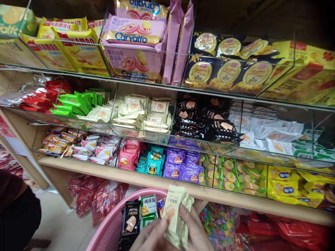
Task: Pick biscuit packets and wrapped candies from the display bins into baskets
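Cream-coloured dry cake packets (175, 205), at least two stacked together, are held upright between my two hands. My left hand (151, 234) pinches them from the lower left, its thumb on the front packet. From the right side, my right hand (195, 228) has its fingers wrapped round their edges. Just below and to the left is a pink basket (108, 223). Inside it lie a black dry cake packet (131, 217) and a green-and-white snack packet (148, 205), partly covered by my hands.
Shelves with clear dividers hold more cream packets (132, 108), black packets (206, 120), white packets (277, 134) and purple packets (180, 162). Below the wooden ledge (146, 177) lie red bagged goods (104, 198). A person's dark clothing (18, 212) shows at far left.
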### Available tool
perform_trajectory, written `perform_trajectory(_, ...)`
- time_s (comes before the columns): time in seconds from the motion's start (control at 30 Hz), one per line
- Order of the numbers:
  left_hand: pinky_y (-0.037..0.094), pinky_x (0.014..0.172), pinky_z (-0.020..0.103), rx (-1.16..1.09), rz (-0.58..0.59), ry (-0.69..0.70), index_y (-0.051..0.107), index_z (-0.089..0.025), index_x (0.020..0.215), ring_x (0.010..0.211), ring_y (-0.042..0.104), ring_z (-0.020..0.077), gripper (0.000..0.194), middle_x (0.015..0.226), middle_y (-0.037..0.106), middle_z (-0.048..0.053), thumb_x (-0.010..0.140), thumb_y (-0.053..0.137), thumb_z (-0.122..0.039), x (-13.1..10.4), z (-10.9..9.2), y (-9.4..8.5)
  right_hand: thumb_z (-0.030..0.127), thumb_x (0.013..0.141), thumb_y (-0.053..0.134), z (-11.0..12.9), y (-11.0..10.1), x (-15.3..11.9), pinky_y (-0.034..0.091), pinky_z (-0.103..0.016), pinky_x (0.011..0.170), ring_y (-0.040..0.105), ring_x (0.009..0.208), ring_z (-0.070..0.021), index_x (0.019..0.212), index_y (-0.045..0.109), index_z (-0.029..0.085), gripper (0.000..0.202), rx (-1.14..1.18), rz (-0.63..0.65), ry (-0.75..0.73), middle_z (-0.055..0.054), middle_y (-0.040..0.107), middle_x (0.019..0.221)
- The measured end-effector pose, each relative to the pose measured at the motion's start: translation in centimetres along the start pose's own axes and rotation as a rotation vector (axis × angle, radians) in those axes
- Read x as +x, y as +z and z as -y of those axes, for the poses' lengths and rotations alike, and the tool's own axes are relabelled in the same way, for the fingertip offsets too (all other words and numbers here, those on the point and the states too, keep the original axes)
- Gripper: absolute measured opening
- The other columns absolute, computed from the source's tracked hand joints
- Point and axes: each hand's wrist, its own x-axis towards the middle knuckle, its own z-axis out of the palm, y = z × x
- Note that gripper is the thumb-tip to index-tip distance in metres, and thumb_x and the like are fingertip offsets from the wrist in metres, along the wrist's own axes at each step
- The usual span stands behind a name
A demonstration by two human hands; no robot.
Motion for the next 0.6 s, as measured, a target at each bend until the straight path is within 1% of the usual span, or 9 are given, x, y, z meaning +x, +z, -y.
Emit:
perform_trajectory(0.07, 0.050, 0.070, 0.035, 0.298, -0.073, 0.059, 0.059, -0.012, 0.101, 0.066, 0.063, 0.0187, 0.053, 0.071, 0.066, 0.008, 0.073, 0.056, -0.056, -0.9, -1.1, -1.1, 0.035, 0.072, 0.067, 0.2, -0.4, -0.1, 0.049, -0.036, 0.070, 0.065, 0.075, -0.0211, 0.131, 0.035, 0.029, 0.067, 0.035, 0.016, 0.028, -0.007, 0.068, 0.099)
perform_trajectory(0.1, 0.050, 0.070, 0.035, 0.427, -0.130, 0.122, 0.057, -0.013, 0.105, 0.070, 0.062, 0.0188, 0.053, 0.076, 0.066, 0.008, 0.072, 0.057, -0.055, -1.4, -1.8, -1.5, 0.036, 0.072, 0.067, 0.3, -0.5, -0.2, 0.049, -0.037, 0.072, 0.065, 0.076, -0.0218, 0.130, 0.038, 0.028, 0.065, 0.044, 0.033, 0.042, -0.008, 0.068, 0.100)
perform_trajectory(0.13, 0.049, 0.076, 0.036, 0.540, -0.208, 0.215, 0.053, -0.017, 0.114, 0.082, 0.062, 0.0199, 0.054, 0.090, 0.065, 0.009, 0.073, 0.058, -0.053, -1.8, -2.6, -1.9, 0.036, 0.072, 0.067, 0.5, -0.5, -0.2, 0.049, -0.039, 0.074, 0.066, 0.077, -0.0225, 0.129, 0.040, 0.027, 0.063, 0.046, 0.053, 0.059, -0.008, 0.068, 0.100)
perform_trajectory(0.17, 0.047, 0.085, 0.038, 0.645, -0.229, 0.292, 0.044, -0.021, 0.124, 0.098, 0.057, 0.0217, 0.060, 0.109, 0.061, 0.010, 0.073, 0.060, -0.048, -2.2, -3.4, -2.1, 0.035, 0.072, 0.067, 0.6, -0.4, -0.3, 0.048, -0.040, 0.076, 0.066, 0.079, -0.0230, 0.128, 0.042, 0.027, 0.062, 0.043, 0.076, 0.079, -0.008, 0.068, 0.100)
perform_trajectory(0.23, 0.037, 0.100, 0.042, 0.846, -0.182, 0.387, 0.023, -0.030, 0.138, 0.124, 0.038, 0.0253, 0.085, 0.139, 0.037, 0.009, 0.067, 0.069, -0.038, -2.7, -4.7, -2.1, 0.032, 0.071, 0.068, 0.6, 0.1, -0.4, 0.047, -0.042, 0.080, 0.066, 0.081, -0.0238, 0.126, 0.045, 0.026, 0.060, 0.025, 0.119, 0.119, -0.008, 0.068, 0.100)
perform_trajectory(0.3, 0.026, 0.107, 0.046, 1.054, -0.072, 0.430, 0.004, -0.034, 0.141, 0.133, 0.021, 0.0286, 0.108, 0.149, 0.016, 0.006, 0.060, 0.075, -0.028, -2.7, -5.4, -1.7, 0.030, 0.069, 0.070, 0.4, 0.5, -0.3, 0.046, -0.042, 0.082, 0.065, 0.085, -0.0245, 0.123, 0.048, 0.024, 0.058, 0.015, 0.158, 0.131, -0.008, 0.069, 0.099)
perform_trajectory(0.37, 0.020, 0.109, 0.051, 1.231, 0.015, 0.454, -0.006, -0.034, 0.141, 0.135, 0.014, 0.0311, 0.117, 0.151, 0.008, 0.006, 0.058, 0.076, -0.021, -2.5, -5.6, -1.0, 0.028, 0.067, 0.072, -0.1, 0.7, -0.1, 0.046, -0.042, 0.083, 0.064, 0.089, -0.0252, 0.119, 0.051, 0.020, 0.056, 0.007, 0.183, 0.128, -0.009, 0.068, 0.099)
perform_trajectory(0.43, 0.020, 0.108, 0.052, 1.338, 0.056, 0.463, -0.012, -0.033, 0.140, 0.135, 0.014, 0.0321, 0.120, 0.151, 0.009, 0.006, 0.058, 0.074, -0.017, -2.1, -5.5, -0.3, 0.026, 0.066, 0.073, -0.5, 0.5, 0.1, 0.045, -0.041, 0.084, 0.063, 0.092, -0.0252, 0.116, 0.054, 0.017, 0.054, -0.010, 0.183, 0.130, -0.009, 0.069, 0.098)
perform_trajectory(0.6, 0.024, 0.108, 0.047, 1.426, 0.021, 0.436, -0.011, -0.032, 0.140, 0.132, 0.024, 0.0301, 0.113, 0.148, 0.019, 0.007, 0.063, 0.068, -0.012, -2.1, -5.1, 0.2, 0.024, 0.067, 0.072, -0.8, 0.2, 0.6, 0.046, -0.040, 0.082, 0.065, 0.088, -0.0240, 0.120, 0.050, 0.017, 0.057, -0.027, 0.169, 0.154, -0.008, 0.070, 0.091)
